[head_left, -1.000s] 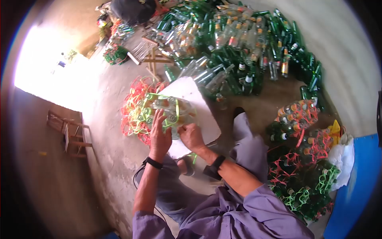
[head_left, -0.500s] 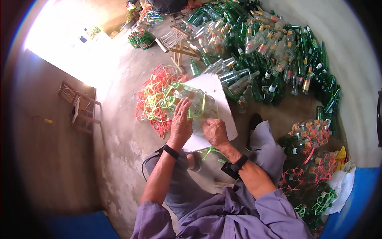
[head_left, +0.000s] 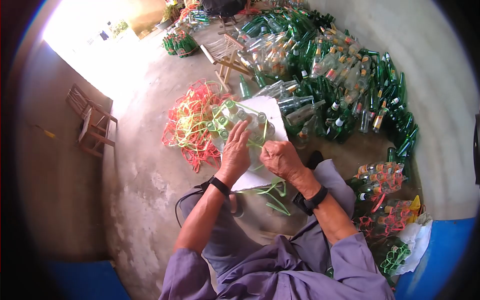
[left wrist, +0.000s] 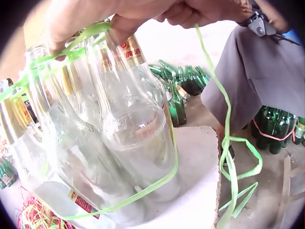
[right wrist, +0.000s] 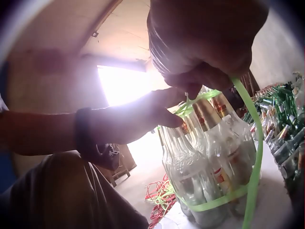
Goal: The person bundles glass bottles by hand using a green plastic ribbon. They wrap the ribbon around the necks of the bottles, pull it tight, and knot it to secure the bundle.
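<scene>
A bundle of clear glass bottles stands upright on a white board, with green strap round the necks and lower bodies. My left hand lies against the near side of the necks, its fingers mostly straight. Beside it my right hand is curled round the green strap, whose loose end hangs past the board's edge in the left wrist view. In the right wrist view the right hand hides part of the necks, above the bottles.
Tangled red and green straps lie left of the board. A wooden folding stool stands beyond, and a large heap of green and clear bottles spreads along the wall. Strapped bottle bundles lie at the right; a wooden chair is at the left.
The right hand has moved up and to the right from the bundle's near side, drawing the strap along. The left hand stays at the necks. The head view has shifted.
</scene>
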The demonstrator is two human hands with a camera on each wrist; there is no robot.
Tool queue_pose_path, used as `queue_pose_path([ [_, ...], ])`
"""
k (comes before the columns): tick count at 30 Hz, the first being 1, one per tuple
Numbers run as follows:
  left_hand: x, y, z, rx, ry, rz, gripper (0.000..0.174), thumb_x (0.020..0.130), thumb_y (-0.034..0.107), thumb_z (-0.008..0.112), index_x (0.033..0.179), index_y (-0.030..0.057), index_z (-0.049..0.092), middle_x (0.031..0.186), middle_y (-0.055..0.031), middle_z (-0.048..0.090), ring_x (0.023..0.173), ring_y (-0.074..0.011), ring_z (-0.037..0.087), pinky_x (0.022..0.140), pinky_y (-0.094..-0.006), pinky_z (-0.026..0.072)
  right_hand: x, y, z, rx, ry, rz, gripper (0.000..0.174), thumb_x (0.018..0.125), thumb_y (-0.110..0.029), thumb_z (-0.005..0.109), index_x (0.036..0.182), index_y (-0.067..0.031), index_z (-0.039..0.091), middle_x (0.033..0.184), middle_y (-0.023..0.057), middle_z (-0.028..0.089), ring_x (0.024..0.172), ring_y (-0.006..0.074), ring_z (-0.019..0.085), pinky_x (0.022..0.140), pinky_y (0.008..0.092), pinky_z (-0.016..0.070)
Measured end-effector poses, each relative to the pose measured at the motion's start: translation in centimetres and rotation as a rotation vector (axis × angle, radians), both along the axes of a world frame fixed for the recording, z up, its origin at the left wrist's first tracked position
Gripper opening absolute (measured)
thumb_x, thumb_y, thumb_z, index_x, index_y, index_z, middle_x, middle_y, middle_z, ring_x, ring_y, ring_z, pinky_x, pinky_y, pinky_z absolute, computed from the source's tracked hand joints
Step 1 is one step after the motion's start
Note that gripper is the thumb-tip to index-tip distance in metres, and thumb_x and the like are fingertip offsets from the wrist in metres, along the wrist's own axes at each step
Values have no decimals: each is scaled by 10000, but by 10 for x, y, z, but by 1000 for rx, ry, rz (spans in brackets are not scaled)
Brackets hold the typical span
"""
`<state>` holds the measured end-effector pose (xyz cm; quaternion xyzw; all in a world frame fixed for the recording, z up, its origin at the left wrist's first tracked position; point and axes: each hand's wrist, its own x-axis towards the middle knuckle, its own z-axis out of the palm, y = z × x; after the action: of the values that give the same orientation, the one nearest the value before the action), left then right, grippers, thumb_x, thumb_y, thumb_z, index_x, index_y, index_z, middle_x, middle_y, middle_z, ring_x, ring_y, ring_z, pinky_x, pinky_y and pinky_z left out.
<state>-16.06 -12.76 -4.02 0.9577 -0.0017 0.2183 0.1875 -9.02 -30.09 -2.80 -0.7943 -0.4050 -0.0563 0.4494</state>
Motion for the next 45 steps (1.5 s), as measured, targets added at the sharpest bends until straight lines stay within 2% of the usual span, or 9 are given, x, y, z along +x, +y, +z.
queue_pose_path([
  [4, 0, 1, -2, -24, -19, 1, 499, 737, -93, 547, 1229, -8, 564, 1493, -161, 451, 1425, -367, 372, 1147, -440, 366, 20, 8, 22, -98, -188, 155, 164, 829, -145, 658, 710, -51, 595, 685, 162, 634, 648, 392, 644, 600, 475, 518],
  [11, 1, 2, -2, -36, -36, -3, 481, 744, -94, 556, 1217, -9, 571, 1495, -163, 449, 1416, -374, 382, 1135, -447, 380, 52, 41, 19, -131, -295, 106, 174, 830, -153, 661, 701, -48, 613, 687, 161, 656, 651, 379, 662, 627, 485, 532],
  [20, 2, 1, 0, -39, -26, 2, 467, 753, -90, 548, 1211, -3, 568, 1491, -161, 452, 1414, -370, 386, 1135, -439, 381, 59, 30, -10, -15, 131, -104, 174, 813, -186, 734, 758, -32, 677, 738, 180, 685, 710, 382, 679, 657, 458, 545],
  [27, 4, 0, -1, 10, -6, 0, 533, 688, -124, 570, 1204, 11, 573, 1493, -180, 439, 1429, -363, 372, 1156, -443, 360, 69, 22, -25, -4, 157, -92, 209, 852, -216, 740, 838, -12, 699, 744, 201, 672, 672, 334, 678, 632, 413, 523],
  [33, 5, -1, -4, 28, -154, -41, 467, 696, -115, 493, 1127, -16, 642, 1445, -183, 509, 1389, -374, 438, 1151, -471, 371, 78, 40, -83, 276, 267, -35, 293, 881, -300, 657, 755, -38, 695, 669, 206, 625, 600, 346, 603, 626, 438, 484],
  [36, 4, -3, -3, 91, -43, 13, 498, 661, -82, 541, 1146, -26, 641, 1474, -175, 483, 1413, -366, 405, 1164, -469, 350, 71, 39, -93, 159, 377, -47, 322, 876, -297, 602, 702, -36, 674, 629, 169, 620, 542, 265, 575, 591, 420, 483],
  [37, 3, -7, 3, 95, -8, 19, 492, 668, -63, 580, 1155, -31, 635, 1479, -178, 473, 1422, -374, 386, 1168, -464, 341, 68, 40, -98, 386, 540, 62, 313, 854, -304, 603, 710, -44, 702, 647, 136, 663, 561, 238, 605, 596, 398, 497],
  [40, 5, -9, 7, 73, 61, 22, 513, 690, 24, 716, 1193, -18, 623, 1459, -203, 488, 1405, -402, 394, 1176, -477, 312, 64, 50, -110, 298, 410, -73, 228, 881, -214, 623, 778, -44, 735, 739, 178, 695, 632, 320, 664, 646, 414, 529],
  [45, 16, -22, 22, 216, 78, 125, 552, 743, 114, 775, 1273, 59, 627, 1302, -182, 624, 1309, -369, 502, 1115, -488, 367, 57, 46, -89, 264, 479, -131, 274, 837, -316, 642, 760, -79, 758, 756, 184, 703, 680, 347, 683, 664, 452, 528],
])
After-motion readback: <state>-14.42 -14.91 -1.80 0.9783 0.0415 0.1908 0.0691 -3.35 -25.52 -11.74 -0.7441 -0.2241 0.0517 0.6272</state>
